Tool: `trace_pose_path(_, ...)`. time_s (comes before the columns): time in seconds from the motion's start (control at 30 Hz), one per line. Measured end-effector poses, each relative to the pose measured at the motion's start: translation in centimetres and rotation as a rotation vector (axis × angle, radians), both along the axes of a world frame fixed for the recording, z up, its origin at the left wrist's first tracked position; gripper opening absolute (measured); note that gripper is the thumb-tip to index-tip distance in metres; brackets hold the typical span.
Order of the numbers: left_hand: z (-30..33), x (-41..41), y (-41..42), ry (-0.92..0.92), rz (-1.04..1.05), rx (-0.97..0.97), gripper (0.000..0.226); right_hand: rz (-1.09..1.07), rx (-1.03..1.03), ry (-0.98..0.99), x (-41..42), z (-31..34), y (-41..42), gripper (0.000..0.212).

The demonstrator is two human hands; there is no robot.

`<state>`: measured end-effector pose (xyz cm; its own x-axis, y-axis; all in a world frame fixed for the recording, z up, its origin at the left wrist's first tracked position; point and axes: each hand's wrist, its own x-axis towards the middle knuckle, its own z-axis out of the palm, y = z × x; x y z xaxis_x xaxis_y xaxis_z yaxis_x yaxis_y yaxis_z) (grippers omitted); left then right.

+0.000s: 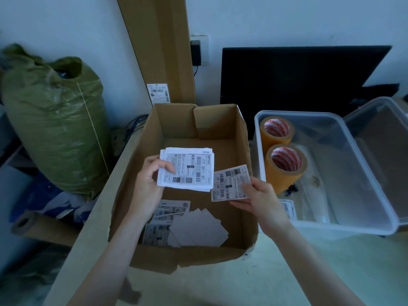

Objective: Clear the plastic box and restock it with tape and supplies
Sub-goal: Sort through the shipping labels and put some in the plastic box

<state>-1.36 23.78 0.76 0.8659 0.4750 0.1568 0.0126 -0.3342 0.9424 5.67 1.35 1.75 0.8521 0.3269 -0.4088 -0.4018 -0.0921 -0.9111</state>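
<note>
the left hand (148,182) grips a stack of labels (186,168); the right hand (258,195) pinches a single label (230,183). drop both squarely into the cardboard box (220,124) beneath, probably clearing them from the plastic box (331,226) beside the right hand.

Cardboard box (183,195) at table's (287,272) left edge; loose shipping labels (185,221) in its near end. Plastic box (331,168) just right of it, two tape rolls (284,164) inside along left wall, one behind the other. Monitor (298,78) behind plastic box. Tall carton (159,49) behind cardboard box, against wall. Sack (55,120) far left, off table.
</note>
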Motion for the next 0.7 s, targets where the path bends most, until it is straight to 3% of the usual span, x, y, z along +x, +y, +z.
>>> trace_pose_path(0.17,0.2,0.1,-2.1,0.021,-0.105,0.063,0.023,0.005,0.231,0.169,-0.3,0.5,0.1,0.021)
trace_pose_path(0.37,-0.4,0.6,-3.6,0.051,-0.214,0.172,0.024,0.127,0.184,0.009,-0.8,0.8,0.0,0.029)
trace_pose_path(0.47,0.3,0.6,-4.6,0.026,-0.205,-0.040,0.030,0.099,0.181,-0.023,-0.8,0.8,-0.2,0.030)
trace_pose_path(0.6,0.3,1.4,-5.3,0.000,0.013,-0.406,0.026,0.074,0.189,-0.065,-0.9,1.0,-0.6,0.030)
trace_pose_path(0.7,0.5,2.1,-6.3,0.034,-0.031,-0.400,0.034,0.103,0.180,-0.092,-1.0,1.2,-0.7,0.029)
